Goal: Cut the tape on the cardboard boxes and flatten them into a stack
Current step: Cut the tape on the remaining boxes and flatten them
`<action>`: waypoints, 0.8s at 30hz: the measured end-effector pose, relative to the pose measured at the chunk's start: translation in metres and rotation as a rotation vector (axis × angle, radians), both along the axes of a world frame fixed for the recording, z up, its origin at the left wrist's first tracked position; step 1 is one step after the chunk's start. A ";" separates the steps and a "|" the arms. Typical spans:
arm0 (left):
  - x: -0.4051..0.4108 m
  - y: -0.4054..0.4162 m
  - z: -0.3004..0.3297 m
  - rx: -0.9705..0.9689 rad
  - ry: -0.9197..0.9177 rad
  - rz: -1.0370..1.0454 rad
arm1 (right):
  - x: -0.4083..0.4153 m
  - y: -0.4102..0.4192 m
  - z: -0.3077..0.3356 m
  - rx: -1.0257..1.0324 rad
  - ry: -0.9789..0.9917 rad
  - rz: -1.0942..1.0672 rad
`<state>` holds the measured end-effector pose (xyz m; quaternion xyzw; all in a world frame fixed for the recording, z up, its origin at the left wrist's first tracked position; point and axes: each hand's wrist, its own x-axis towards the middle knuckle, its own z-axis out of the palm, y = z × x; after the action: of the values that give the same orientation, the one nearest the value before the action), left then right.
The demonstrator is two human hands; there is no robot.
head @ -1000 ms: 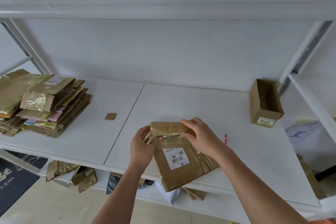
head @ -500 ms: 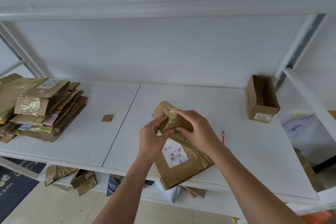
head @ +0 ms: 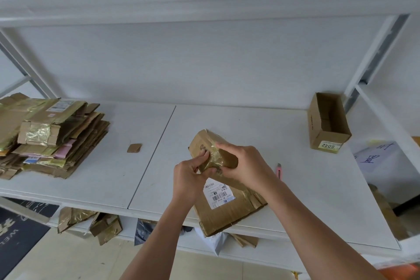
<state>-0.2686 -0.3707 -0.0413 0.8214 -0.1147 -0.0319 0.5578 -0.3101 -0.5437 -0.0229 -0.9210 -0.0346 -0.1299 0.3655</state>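
Note:
A flattened brown cardboard box (head: 229, 211) with a white barcode label lies on the white shelf (head: 318, 200), its near end hanging over the front edge. Its taped end flaps (head: 211, 145) are lifted and bent upward. My left hand (head: 189, 177) pinches the tape-covered flap from the left. My right hand (head: 245, 166) grips the same flap from the right, fingers curled over it. A pink utility knife (head: 279, 169) lies on the shelf just right of my right wrist. A stack of flattened boxes (head: 52, 136) sits at the left end of the shelf.
An open cardboard box (head: 327, 120) marked 6042 lies at the back right near the rack upright. A small cardboard scrap (head: 134, 148) lies left of centre. Cardboard pieces (head: 100, 223) and a bag sit on the lower shelf under the front edge.
Both hands have lifted and folded the box's taped end flaps up off the shelf; a second ago the box lay flat with the flaps down.

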 end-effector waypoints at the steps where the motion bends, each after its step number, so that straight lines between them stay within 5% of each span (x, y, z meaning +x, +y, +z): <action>1: 0.000 0.000 -0.001 -0.008 0.003 -0.001 | 0.000 -0.001 0.003 0.007 0.029 0.011; 11: 0.006 0.022 -0.014 -0.019 0.051 0.038 | 0.003 -0.003 0.015 0.105 0.281 0.158; 15: 0.006 0.029 -0.016 0.011 0.093 0.055 | -0.004 -0.005 0.003 0.163 0.228 0.109; 24: 0.001 0.027 -0.004 0.224 -0.059 -0.121 | 0.007 0.015 0.008 0.169 0.326 0.142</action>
<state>-0.2681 -0.3436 -0.0456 0.8706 -0.1762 -0.0537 0.4561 -0.3030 -0.5283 -0.0144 -0.8912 -0.0288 0.0444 0.4506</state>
